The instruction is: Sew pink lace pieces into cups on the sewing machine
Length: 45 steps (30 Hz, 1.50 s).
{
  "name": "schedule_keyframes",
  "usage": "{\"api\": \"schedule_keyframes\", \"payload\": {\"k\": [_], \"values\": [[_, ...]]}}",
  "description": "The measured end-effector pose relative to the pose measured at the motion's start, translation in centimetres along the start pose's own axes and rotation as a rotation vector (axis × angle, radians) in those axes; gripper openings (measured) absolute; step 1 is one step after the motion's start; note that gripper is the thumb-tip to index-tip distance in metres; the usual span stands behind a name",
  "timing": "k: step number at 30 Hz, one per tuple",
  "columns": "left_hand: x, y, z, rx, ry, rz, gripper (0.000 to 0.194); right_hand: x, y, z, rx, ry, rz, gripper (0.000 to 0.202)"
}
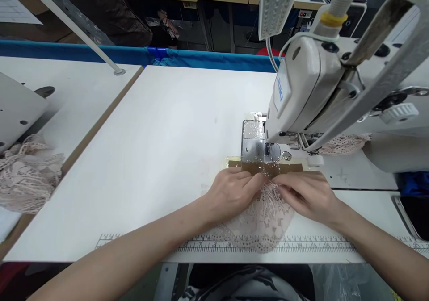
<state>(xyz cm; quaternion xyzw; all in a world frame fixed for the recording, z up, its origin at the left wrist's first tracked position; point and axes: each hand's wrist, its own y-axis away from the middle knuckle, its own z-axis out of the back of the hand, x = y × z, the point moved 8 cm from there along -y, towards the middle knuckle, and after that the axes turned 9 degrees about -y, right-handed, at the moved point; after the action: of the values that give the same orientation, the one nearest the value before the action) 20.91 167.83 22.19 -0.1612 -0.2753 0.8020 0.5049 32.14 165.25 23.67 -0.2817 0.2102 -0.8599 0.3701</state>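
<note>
A piece of pale pink lace [264, 220] lies on the white table in front of the sewing machine [301, 77], its scalloped lower edge over a printed ruler. My left hand [236, 191] rests on the lace's left side, thumb and fingers closed at its upper edge. From the right, my right hand [306, 196] pinches the lace's upper edge between thumb and finger. Both sets of fingertips nearly meet just below the metal needle plate [254, 147]. Under them runs a brown strip [291, 168] taped to the table. The fingers hide part of the lace edge.
More lace is heaped at the left [28, 176], and another lace piece [345, 144] lies behind the machine head. A phone [414, 214] sits at the right edge. A white pole [77, 28] rises at the upper left. A person's leg [103, 10] shows beyond the blue cloth edge [214, 60].
</note>
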Motion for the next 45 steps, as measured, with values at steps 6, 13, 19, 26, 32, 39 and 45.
{"api": "schedule_keyframes", "payload": {"k": [6, 13, 19, 26, 32, 39, 45], "values": [[0.2, 0.2, 0.0, 0.013, 0.060, 0.046, 0.025, 1.5, 0.3, -0.2, 0.074, 0.250, 0.167, 0.022], [-0.1, 0.1, 0.5, -0.022, 0.085, 0.047, 0.016, 4.0, 1.4, 0.0, 0.037, 0.334, 0.462, 0.020], [0.5, 0.1, -0.6, 0.173, 0.294, 0.202, 0.015, 1.3, 1.2, 0.4, 0.040, -0.076, 0.117, 0.017], [1.7, 0.1, -2.3, 0.270, 0.095, 0.341, 0.013, -4.1, 0.1, -1.5, 0.121, -0.232, -0.416, 0.019], [0.5, -0.5, -0.3, 0.067, -0.199, 0.197, 0.036, -6.4, 0.5, -1.9, 0.063, -0.066, -0.492, 0.023], [-2.1, 0.2, -0.9, 0.107, -0.347, -0.037, 0.023, -7.3, 0.3, -1.5, 0.049, 0.005, -0.556, 0.022], [-1.1, -0.2, -1.4, 0.172, -0.262, 0.028, 0.028, -5.5, 0.4, -0.1, -0.008, 0.264, -0.400, 0.024]]}}
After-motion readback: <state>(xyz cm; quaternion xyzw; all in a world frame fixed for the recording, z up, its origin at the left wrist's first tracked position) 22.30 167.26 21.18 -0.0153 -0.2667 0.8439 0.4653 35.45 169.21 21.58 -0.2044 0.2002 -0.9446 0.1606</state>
